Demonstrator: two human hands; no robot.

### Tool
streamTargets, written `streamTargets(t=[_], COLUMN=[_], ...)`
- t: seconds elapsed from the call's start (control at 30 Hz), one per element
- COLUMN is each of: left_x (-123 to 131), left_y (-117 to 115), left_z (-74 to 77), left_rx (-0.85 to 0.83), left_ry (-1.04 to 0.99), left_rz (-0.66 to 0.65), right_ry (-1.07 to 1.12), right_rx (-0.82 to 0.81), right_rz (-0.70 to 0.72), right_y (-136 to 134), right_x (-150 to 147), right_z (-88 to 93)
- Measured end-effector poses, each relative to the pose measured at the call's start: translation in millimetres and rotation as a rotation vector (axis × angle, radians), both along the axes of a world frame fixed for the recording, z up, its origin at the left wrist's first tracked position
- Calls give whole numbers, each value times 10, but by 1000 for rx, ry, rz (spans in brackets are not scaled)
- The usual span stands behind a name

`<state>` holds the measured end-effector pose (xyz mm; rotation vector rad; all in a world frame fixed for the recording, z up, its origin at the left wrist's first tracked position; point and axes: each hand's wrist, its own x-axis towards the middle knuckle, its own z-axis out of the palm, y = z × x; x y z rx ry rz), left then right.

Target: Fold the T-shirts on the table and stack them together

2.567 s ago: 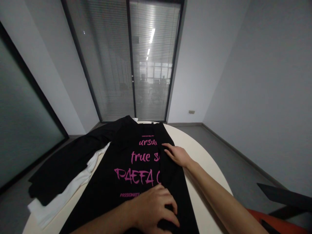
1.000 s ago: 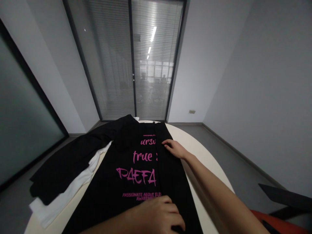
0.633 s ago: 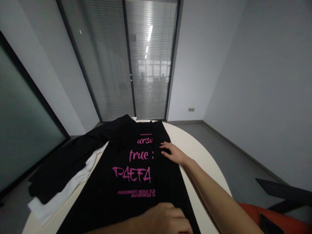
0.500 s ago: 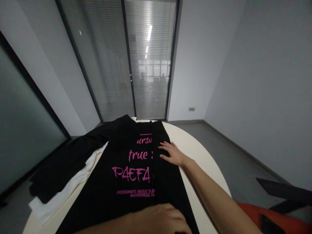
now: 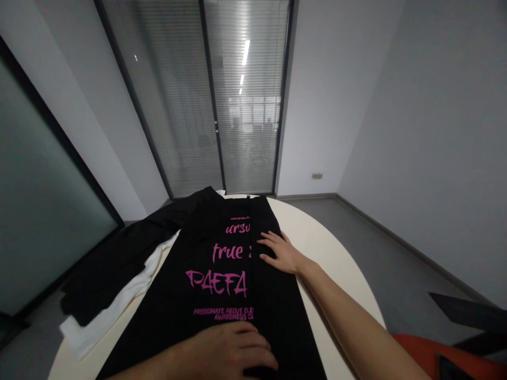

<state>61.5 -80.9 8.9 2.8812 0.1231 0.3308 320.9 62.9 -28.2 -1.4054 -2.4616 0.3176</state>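
Note:
A black shirt with pink lettering (image 5: pixel 217 282) lies lengthwise on the round table. Its right side is folded inward as a long strip (image 5: pixel 273 303), cutting off the ends of the printed words. On this strip rests my right hand (image 5: pixel 281 252), palm down, fingers spread and grasping nothing. My left hand (image 5: pixel 233 348) lies over the lower part of the shirt, just below the smallest print, fingers bent loosely on the cloth. Its fingertips point right, and no cloth is visibly pinched. The black sleeve (image 5: pixel 127 258) stretches out to the left, over a white garment (image 5: pixel 111 311).
The cream table (image 5: pixel 336 253) has a curved edge on the right. An orange chair seat (image 5: pixel 425 353) with a dark armrest (image 5: pixel 467 314) stands at lower right. Behind the table are a glass partition with blinds (image 5: pixel 253 148) and a pale wall (image 5: pixel 312 95).
My left hand has moved left and slightly up across the shirt's lower part. My right hand stays spread on the folded strip, nearly unmoved. The view has shifted slightly.

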Motion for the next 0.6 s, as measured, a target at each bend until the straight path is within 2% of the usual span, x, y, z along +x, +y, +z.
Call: streamTargets(t=[0.1,0.23,0.33,0.47,0.6], left_x=[-29,-49,-63,-21,86], left_y=[-12,-24,-33,38,298], left_z=[-92,-293,-365,-260,-85], left_rx=[0,52,78,98,113], left_ry=[-4,23,49,10,-33], left_rz=[25,-38,6,16,33], right_ry=[-4,-6,1,-36,-66], right_rx=[3,28,57,137,202], right_rz=[-11,-38,-99,-143,-78], right_y=[-26,-38,-35,-29,-15], right_x=[-24,-67,-143,-265,-314], right_z=[25,55,51,40,54])
